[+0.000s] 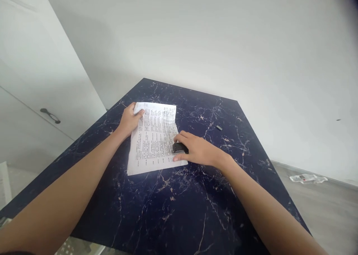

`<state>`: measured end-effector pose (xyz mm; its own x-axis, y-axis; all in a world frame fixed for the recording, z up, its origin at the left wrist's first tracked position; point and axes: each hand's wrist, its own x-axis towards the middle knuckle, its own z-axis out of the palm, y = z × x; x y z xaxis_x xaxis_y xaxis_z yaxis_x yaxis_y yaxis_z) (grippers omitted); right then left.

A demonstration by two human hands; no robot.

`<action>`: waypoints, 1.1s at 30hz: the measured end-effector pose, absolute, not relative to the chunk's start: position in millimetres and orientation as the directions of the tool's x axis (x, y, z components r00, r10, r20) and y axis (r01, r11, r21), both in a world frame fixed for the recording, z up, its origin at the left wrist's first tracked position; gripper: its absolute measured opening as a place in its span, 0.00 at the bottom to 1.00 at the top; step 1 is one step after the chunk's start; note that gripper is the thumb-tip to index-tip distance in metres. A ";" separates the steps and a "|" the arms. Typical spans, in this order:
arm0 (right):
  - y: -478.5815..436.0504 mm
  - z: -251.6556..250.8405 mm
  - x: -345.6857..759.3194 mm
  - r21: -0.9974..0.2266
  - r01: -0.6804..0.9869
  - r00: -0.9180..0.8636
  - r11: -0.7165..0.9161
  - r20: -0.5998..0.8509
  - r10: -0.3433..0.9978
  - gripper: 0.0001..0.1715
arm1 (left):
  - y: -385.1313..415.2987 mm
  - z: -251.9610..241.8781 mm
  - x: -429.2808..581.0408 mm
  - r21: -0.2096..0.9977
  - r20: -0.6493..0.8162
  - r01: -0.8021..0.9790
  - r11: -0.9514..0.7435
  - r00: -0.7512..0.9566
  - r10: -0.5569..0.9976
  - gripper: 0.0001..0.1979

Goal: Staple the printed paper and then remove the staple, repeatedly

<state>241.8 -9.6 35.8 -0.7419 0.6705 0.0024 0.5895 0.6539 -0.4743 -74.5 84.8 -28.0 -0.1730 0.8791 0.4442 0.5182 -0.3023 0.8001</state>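
Forearms (91, 171), left hand (130, 120) in a pinch on printed papers (153, 141), right hand (200, 149) (fingers part-curled) round a stapler (179, 148)

Left hand (129, 120) + right hand (199, 149): 2 in total
Forearms (95, 173): 2, one per hand
Paper (152, 143): 1 bundle; sheets within it not countable from this view
Stapler (179, 148): 1
Small dark block (219, 128): 1
Table (173, 214): 1
Handle (50, 116): 1
Clear packet (307, 178): 1 clump; single or several pieces, cannot tell
Wall mark (338, 119): 1
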 end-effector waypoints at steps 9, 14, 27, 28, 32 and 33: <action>-3.1 45.4 295.0 -0.654 0.678 -0.508 0.335 -0.087 0.857 0.15 | 84.6 -27.9 -73.2 0.696 0.388 0.670 -0.257 -0.050 0.920 0.07; -8.2 53.5 304.4 -0.621 0.742 -0.239 0.252 0.105 0.965 0.11 | 84.5 -26.1 -72.4 0.669 0.369 0.698 -0.256 -0.013 0.929 0.07; 14.2 36.8 133.4 -0.468 0.821 -0.385 0.328 -0.029 0.922 0.15 | 78.1 -21.4 -69.3 0.694 0.298 0.682 -0.231 0.019 0.954 0.17; 13.0 35.7 134.0 -0.466 0.822 -0.386 0.326 -0.037 0.922 0.14 | 77.5 -20.5 -69.1 0.736 0.292 0.641 -0.219 -0.008 0.956 0.19; -9.5 31.8 155.4 -0.472 0.836 -0.345 0.279 -0.058 0.937 0.14 | 77.5 -21.1 -68.7 0.860 0.288 0.468 -0.204 -0.114 0.951 0.22; -19.7 30.9 165.9 -0.470 0.843 -0.325 0.260 -0.061 0.944 0.14 | 78.3 -22.5 -68.8 0.872 0.289 0.444 -0.204 -0.131 0.948 0.22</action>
<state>165.9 -19.7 30.9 -0.3247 0.9438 -0.0609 0.8434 0.2598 -0.4702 -68.8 78.3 -22.5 -0.1310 0.9484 0.2888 0.4443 -0.2043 0.8723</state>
